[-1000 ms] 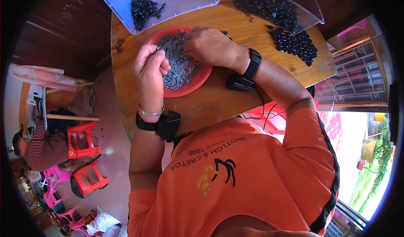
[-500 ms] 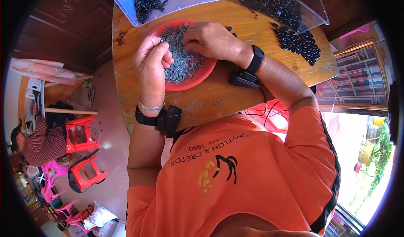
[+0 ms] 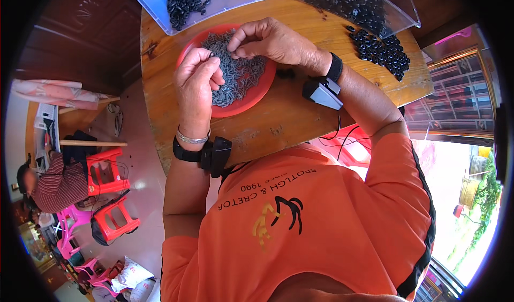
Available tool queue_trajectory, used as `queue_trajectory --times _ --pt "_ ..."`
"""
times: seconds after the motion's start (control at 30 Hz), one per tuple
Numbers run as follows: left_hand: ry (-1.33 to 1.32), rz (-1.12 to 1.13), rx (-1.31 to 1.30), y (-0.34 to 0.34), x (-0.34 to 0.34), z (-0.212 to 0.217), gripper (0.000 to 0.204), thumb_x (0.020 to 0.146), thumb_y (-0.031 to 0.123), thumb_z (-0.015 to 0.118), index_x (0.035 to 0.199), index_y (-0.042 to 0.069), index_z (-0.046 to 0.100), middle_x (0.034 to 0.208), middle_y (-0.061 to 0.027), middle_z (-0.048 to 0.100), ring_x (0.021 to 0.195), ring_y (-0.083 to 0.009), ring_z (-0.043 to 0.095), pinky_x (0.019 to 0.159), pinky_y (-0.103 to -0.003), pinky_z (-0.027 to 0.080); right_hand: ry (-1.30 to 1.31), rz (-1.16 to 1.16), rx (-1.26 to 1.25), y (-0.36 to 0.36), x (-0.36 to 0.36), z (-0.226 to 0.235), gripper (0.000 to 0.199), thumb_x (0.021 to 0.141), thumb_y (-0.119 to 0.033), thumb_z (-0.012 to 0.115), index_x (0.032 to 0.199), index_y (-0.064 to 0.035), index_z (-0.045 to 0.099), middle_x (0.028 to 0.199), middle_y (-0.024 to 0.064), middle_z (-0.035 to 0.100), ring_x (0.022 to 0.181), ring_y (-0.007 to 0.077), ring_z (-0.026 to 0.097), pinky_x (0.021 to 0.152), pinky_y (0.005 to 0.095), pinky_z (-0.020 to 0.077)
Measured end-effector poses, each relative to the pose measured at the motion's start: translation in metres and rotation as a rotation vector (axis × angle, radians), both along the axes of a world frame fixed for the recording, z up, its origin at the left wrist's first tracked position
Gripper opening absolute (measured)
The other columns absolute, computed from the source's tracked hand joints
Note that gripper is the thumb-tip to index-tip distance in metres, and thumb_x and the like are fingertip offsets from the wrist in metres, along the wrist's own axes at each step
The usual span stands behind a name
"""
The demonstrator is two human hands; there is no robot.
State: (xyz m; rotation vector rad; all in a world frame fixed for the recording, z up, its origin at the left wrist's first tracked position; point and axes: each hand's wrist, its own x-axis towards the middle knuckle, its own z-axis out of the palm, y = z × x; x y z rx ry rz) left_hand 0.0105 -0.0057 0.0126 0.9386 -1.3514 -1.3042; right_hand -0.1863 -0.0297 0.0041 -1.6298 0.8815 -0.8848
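Over a red basin (image 3: 243,109) of small grey screw-like pieces (image 3: 235,87), both my hands work close together. My left hand (image 3: 197,79) is closed in a pinch at the basin's left side. A small dark piece shows at its fingertips, mostly covered by the thumb and finger. My right hand (image 3: 276,42) reaches in from the right, thumb and forefinger curled toward each other just right of the left fingertips. Whatever lies between those right fingertips is too small to make out.
Black oval pieces (image 3: 381,53) are spread on the wooden table (image 3: 289,117) at the right, below a tipped clear bin (image 3: 348,7) of more. A translucent tub (image 3: 235,4) with a black heap (image 3: 184,6) stands behind the basin. Red stools (image 3: 107,176) and another person (image 3: 59,187) are at the left.
My right hand has lifted slightly from the grey pieces, its wrist turning and its forearm shifting right. My left hand has stayed nearly in place, still pinching.
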Motion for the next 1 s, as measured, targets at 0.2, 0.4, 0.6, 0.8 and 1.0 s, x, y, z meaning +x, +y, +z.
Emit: queue_trajectory --times 0.2,0.4,0.6,0.8,1.0 --pt "-0.018 -0.057 0.015 0.004 -0.005 0.001 0.007 0.086 0.01 0.055 0.081 0.005 0.055 0.061 0.0019 0.052 0.053 -0.0035 0.047 0.048 -0.017 0.035 -0.164 0.022 0.038 0.0 -0.003 0.0 0.018 0.084 -0.001 0.063 0.102 -0.0019 0.064 0.093 0.0027 0.066 0.088 0.0092 0.06 0.081 0.0219 0.0482" --pt "-0.087 -0.036 -0.021 0.002 -0.005 -0.006 0.007 0.086 0.007 0.055 0.082 0.003 0.054 0.062 0.0032 0.049 0.054 -0.0035 0.044 0.049 -0.017 0.034 -0.137 -0.024 -0.109 0.008 0.003 0.008 0.017 0.084 -0.001 0.062 0.101 -0.0009 0.064 0.093 0.0023 0.066 0.09 0.0082 0.059 0.085 0.0231 0.0477" --pt "-0.382 0.04 -0.32 -0.003 -0.002 -0.02 0.007 0.083 0.005 0.056 0.08 0.0 0.051 0.059 -0.0076 0.048 0.053 -0.0144 0.048 0.051 -0.029 0.039 -0.03 -0.069 -0.221 0.01 0.004 0.01 0.015 0.084 -0.001 0.062 0.099 -0.0012 0.065 0.093 0.0016 0.066 0.089 0.0082 0.059 0.085 0.0239 0.0474" --pt "-0.502 0.018 -0.322 0.001 -0.004 -0.013 0.008 0.081 0.006 0.057 0.079 0.001 0.051 0.061 -0.0124 0.05 0.053 -0.0229 0.05 0.053 -0.033 0.041 0.098 -0.065 -0.317 0.014 0.004 0.012 0.015 0.083 0.0 0.063 0.097 -0.001 0.065 0.091 0.0039 0.066 0.087 0.01 0.06 0.082 0.025 0.0488" --pt "-0.514 -0.017 -0.409 0.002 -0.004 -0.012 0.008 0.082 0.007 0.055 0.079 0.001 0.05 0.061 -0.0133 0.049 0.053 -0.0239 0.05 0.052 -0.034 0.041 0.189 -0.076 -0.437 0.017 0.005 0.016 0.015 0.081 -0.001 0.063 0.096 -0.0022 0.065 0.087 0.0058 0.067 0.082 0.0125 0.064 0.076 0.0262 0.0509"
